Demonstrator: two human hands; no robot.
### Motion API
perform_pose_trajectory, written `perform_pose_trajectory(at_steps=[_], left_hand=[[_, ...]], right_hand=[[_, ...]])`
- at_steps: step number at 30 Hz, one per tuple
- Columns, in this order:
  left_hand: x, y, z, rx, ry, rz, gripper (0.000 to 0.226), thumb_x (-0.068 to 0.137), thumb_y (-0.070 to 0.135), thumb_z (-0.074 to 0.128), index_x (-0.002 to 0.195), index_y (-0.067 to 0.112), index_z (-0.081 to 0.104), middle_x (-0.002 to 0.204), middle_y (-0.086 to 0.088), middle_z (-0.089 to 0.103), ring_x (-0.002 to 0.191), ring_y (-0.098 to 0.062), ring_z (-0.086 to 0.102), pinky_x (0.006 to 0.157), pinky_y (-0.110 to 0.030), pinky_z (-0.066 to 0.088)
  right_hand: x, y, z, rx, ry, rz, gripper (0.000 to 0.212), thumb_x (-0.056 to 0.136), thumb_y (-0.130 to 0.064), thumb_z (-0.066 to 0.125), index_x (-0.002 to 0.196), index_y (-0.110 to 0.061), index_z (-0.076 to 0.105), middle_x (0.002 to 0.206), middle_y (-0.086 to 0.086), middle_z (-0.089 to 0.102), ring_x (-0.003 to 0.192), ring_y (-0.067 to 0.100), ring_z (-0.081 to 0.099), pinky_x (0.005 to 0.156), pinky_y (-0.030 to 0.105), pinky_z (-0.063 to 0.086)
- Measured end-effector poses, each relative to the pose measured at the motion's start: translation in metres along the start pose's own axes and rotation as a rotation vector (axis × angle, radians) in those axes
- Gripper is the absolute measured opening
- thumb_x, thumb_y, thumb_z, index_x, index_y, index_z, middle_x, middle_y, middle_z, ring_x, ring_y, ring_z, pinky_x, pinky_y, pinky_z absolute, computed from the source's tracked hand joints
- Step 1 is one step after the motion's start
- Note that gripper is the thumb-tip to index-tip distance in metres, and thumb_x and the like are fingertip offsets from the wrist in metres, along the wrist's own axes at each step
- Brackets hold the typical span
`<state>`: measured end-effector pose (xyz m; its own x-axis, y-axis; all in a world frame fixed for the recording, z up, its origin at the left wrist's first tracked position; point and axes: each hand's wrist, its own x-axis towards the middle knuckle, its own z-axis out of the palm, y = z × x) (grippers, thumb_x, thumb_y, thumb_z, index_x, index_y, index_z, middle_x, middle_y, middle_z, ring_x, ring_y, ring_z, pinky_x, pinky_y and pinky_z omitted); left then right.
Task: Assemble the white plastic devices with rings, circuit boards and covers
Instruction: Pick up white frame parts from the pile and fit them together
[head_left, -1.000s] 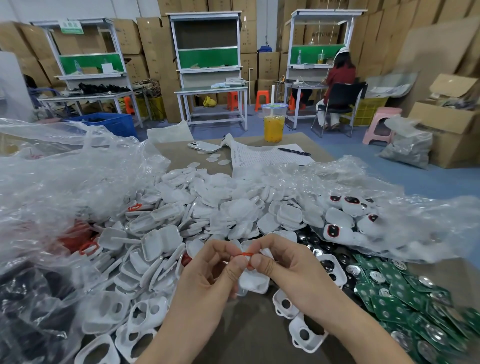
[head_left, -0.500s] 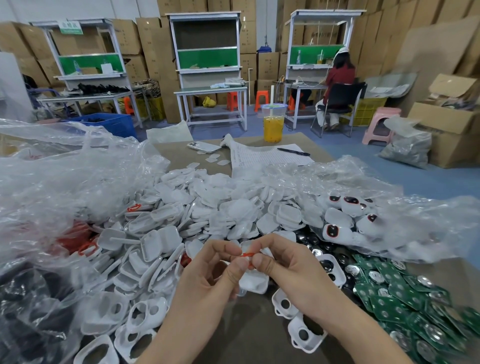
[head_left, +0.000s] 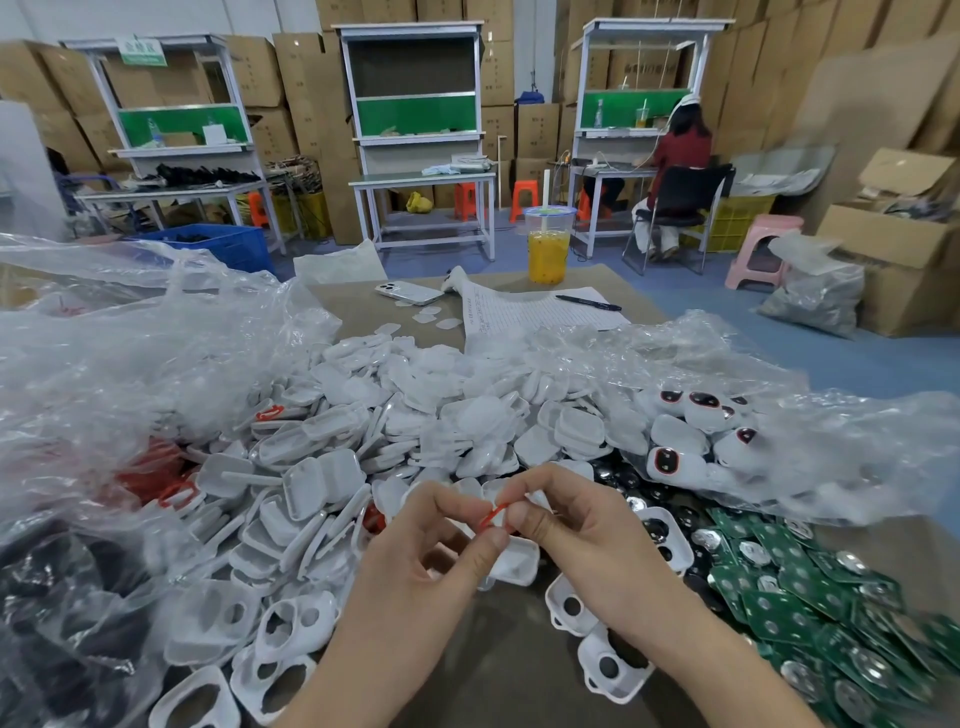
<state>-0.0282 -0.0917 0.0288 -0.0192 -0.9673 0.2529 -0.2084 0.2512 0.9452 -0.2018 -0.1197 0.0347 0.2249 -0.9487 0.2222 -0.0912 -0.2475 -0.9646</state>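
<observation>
Red ring (head_left: 493, 514) pinched from both sides: left hand (head_left: 431, 561) thumb and forefinger on its lower end, right hand (head_left: 582, 540) fingers (head_left: 522, 519) on its upper end. Other fingers of both hands loosely curled. Ring is raised above the table (head_left: 498, 675), front centre. White shell (head_left: 514, 564) directly under the pinch, touching the left thumb; can't tell if it's gripped. Open-holed white housings (head_left: 291, 629) lie left and right of the wrists. Heap of white covers (head_left: 415, 415) behind the hands. Green circuit boards (head_left: 810, 597) piled on the right. Assembled devices (head_left: 685, 431) in a clear bag, right rear. More red rings (head_left: 150, 473) under plastic, left. Far end of the table: phone (head_left: 409, 292), paper sheet (head_left: 535, 312) with pen (head_left: 587, 302), orange drink cup (head_left: 548, 249).
</observation>
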Motion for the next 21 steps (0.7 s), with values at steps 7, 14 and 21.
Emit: perform_pose_trajectory(at_steps=[7, 14, 21], left_hand=[[-0.004, -0.001, 0.003, 0.204, 0.017, 0.189, 0.027, 0.083, 0.043, 0.068, 0.106, 0.053, 0.057, 0.097, 0.018, 0.069, 0.074, -0.015, 0.066, 0.065, -0.011, 0.048], [-0.005, -0.001, 0.005, 0.298, 0.100, 0.241, 0.025, 0.091, 0.032, 0.069, 0.103, 0.052, 0.060, 0.094, 0.019, 0.067, 0.076, -0.009, 0.066, 0.068, -0.007, 0.045], [0.005, 0.010, 0.000, -0.190, 0.159, -0.022, 0.023, 0.064, 0.044, 0.079, 0.075, 0.029, 0.065, 0.081, 0.007, 0.074, 0.066, -0.008, 0.064, 0.060, -0.015, 0.050]], right_hand=[[-0.001, -0.003, 0.002, 0.023, 0.024, -0.007, 0.019, 0.088, -0.019, 0.076, 0.087, -0.038, 0.073, 0.084, 0.004, 0.073, 0.080, 0.020, 0.067, 0.078, 0.031, 0.053], [-0.001, -0.005, 0.001, 0.066, 0.006, 0.001, 0.016, 0.088, -0.026, 0.075, 0.094, -0.040, 0.072, 0.082, -0.003, 0.074, 0.079, 0.009, 0.070, 0.071, 0.014, 0.050], [-0.001, 0.001, 0.002, 0.022, -0.024, -0.016, 0.021, 0.084, -0.054, 0.073, 0.098, -0.040, 0.072, 0.084, -0.001, 0.073, 0.073, 0.011, 0.064, 0.071, 0.022, 0.050]])
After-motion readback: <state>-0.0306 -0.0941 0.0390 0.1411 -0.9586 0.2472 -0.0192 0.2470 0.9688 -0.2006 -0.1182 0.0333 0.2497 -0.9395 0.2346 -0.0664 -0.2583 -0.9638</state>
